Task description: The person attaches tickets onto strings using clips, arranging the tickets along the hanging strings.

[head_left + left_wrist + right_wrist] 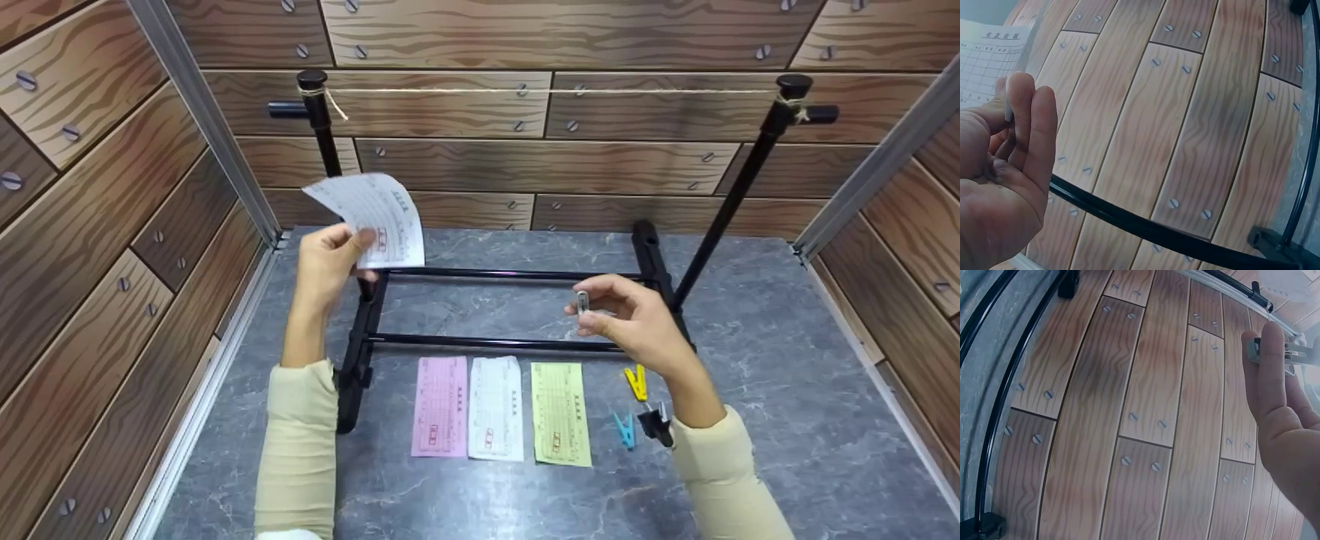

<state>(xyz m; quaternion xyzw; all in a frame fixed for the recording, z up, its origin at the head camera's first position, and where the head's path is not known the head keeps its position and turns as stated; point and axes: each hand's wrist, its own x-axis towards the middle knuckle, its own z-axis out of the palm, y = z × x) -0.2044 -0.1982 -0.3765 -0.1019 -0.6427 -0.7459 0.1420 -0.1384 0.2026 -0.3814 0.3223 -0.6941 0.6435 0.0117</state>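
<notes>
Between thumb and fingers, my left hand (324,262) pinches a white receipt slip (390,202) by its lower edge. The slip bends, showing a printed grid and a red stamp box, in front of the left post. In the left wrist view, part of the slip (985,59) rises beyond the fingers. My right hand (634,319) pinches a small grey clip (583,301) above the rack's base. The right wrist view shows this clip (1292,357) at the fingertips, partly hidden by a finger.
A string (555,91) spans the two posts of a black rack (495,342). On the grey tabletop lie a pink slip (440,405), a white slip (496,405), a yellow-green slip (560,412), a yellow clothespin (636,382), a blue clothespin (625,431) and a black clip (655,426).
</notes>
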